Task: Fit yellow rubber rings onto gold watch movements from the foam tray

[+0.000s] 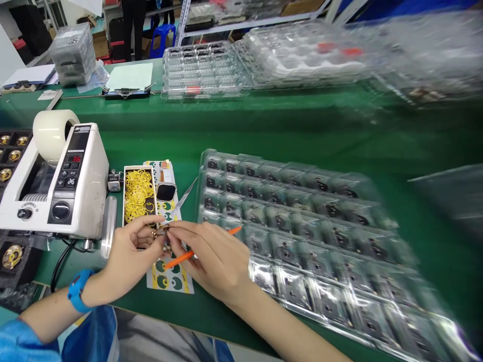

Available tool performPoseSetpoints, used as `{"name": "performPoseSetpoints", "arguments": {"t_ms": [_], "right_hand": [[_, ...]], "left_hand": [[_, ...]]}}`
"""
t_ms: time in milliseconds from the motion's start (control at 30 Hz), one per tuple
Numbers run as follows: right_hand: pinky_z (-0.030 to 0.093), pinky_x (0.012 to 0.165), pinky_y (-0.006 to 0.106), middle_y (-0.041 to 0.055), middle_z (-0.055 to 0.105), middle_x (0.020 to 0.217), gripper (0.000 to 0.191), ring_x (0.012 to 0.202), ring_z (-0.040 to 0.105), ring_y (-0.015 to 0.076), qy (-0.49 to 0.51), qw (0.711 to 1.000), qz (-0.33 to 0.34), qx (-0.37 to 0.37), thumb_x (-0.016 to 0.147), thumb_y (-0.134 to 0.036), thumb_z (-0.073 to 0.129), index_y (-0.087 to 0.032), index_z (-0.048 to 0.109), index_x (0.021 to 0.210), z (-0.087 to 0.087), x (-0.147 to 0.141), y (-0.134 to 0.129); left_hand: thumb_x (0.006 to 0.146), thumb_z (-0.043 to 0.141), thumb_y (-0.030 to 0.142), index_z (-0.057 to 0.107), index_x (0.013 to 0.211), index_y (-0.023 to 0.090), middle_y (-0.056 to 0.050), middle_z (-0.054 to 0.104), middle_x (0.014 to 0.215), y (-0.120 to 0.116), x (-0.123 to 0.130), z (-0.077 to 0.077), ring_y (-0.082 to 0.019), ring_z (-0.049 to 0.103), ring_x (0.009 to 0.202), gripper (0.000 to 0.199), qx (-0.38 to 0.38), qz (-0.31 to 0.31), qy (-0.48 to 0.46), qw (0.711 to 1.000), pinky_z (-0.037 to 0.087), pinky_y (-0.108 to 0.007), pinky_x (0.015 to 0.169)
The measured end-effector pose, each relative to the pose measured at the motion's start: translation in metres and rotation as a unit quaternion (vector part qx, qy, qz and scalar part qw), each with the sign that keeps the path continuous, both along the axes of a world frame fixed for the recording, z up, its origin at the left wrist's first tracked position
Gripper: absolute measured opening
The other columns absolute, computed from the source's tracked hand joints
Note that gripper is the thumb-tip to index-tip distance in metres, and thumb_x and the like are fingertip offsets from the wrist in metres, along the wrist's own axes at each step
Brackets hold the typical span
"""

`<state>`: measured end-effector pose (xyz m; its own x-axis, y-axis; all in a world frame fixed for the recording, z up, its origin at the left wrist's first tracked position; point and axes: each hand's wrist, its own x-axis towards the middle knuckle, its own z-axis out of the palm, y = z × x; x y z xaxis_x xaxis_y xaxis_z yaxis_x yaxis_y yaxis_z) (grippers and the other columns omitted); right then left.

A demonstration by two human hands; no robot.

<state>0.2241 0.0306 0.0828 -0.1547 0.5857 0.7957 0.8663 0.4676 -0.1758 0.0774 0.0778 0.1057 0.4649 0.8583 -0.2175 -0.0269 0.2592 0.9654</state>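
Narrowly — left hand [126, 254] and right hand [217, 256] pinch a small part [164, 230]

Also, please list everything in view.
Tape dispenser: one, white, left
Bands: many, yellow, in white box
Watch: one, dark, on sheet
Sticker sheet: one, multicoloured, beneath hands
Held parts: count unclear, goldish, fingertips
Slim tool: one, orange, right hand
Filled trays: count unclear, clear, right
Back trays: several, clear, back
Papers: some, pale, back left
Round parts: several, gold, far left
Stool: one, blue, background
Table: one, green, centre
Left hand, right hand: two, bare, centre
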Motion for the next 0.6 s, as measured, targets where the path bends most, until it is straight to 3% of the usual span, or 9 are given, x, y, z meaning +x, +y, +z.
{"name": "performPoseSetpoints", "arguments": {"t_ms": [267, 400, 600], "right_hand": [[0.046, 0.054, 0.029, 0.0122, 0.074, 0.082, 0.007, 0.062, 0.064, 0.0179, -0.034, 0.999, 0.025, 0.008, 0.091, -0.008, 0.055, -0.012, 0.058, 0.096, -0.0016, 0.0042, 0.0017], [0.044, 0.054, 0.029, 0.0124, 0.075, 0.085, 0.008, 0.061, 0.063, 0.0175, -0.047, 0.999, 0.025, 0.012, 0.092, -0.009, 0.053, -0.013, 0.059, 0.097, 0.0002, 0.0057, 0.0008], [0.042, 0.052, 0.029, 0.0132, 0.075, 0.084, 0.008, 0.058, 0.059, 0.0170, -0.050, 0.998, 0.030, 0.019, 0.092, -0.008, 0.053, -0.012, 0.059, 0.096, 0.0008, 0.0060, -0.0007]], "left_hand": [[0.072, 0.065, 0.020, 0.071, 0.096, 0.011, -0.001, 0.068, 0.062, -0.0002, -0.0025, -0.0061, -0.013, 0.065, 0.057, 0.026, 0.051, -0.019, 0.033, 0.998, 0.056, -0.020, 0.057], [0.073, 0.063, 0.018, 0.073, 0.096, 0.012, -0.005, 0.073, 0.070, -0.0016, -0.0031, -0.0071, -0.013, 0.067, 0.060, 0.025, 0.096, -0.010, 0.053, 0.994, 0.054, -0.019, 0.057], [0.076, 0.060, 0.013, 0.074, 0.098, 0.011, -0.003, 0.073, 0.068, -0.0056, -0.0038, -0.0068, -0.010, 0.067, 0.058, 0.026, 0.175, 0.008, 0.060, 0.983, 0.055, -0.014, 0.057]]}}
